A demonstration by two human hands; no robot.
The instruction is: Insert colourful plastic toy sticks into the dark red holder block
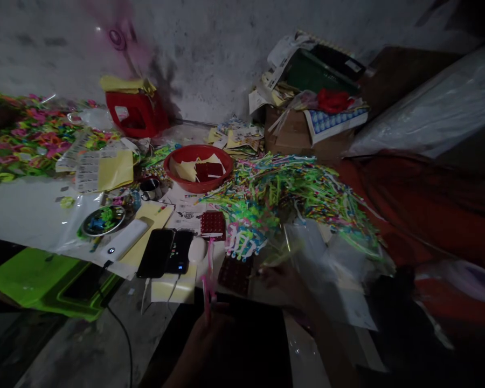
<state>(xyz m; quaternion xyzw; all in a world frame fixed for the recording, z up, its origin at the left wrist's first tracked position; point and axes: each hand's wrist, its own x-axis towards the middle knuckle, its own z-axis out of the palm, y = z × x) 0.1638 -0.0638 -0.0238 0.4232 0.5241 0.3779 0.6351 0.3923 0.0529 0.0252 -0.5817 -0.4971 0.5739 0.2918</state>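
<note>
My left hand (215, 326) is closed around a slim pink plastic piece (207, 296) that stands up near the table's front edge. To the right, my right hand (282, 283) is over the table edge, its fingers smeared by motion and dim. A blurred yellow-green translucent strip (285, 254) shows just above those fingers; whether they grip it is unclear. Between the hands lies a dark red studded block (235, 274). Behind it is a bunch of white and blue plastic pieces (244, 241). A smaller red studded block (212, 223) sits further left.
A large heap of thin coloured plastic pieces (291, 183) spreads behind my hands. Left of them lie phones (157, 253), a white power bank (127, 238), a metal bowl (103, 221) and a red basin (198, 186). Transparent bags (307, 242) lie right. A pink fan (117, 39) spins behind.
</note>
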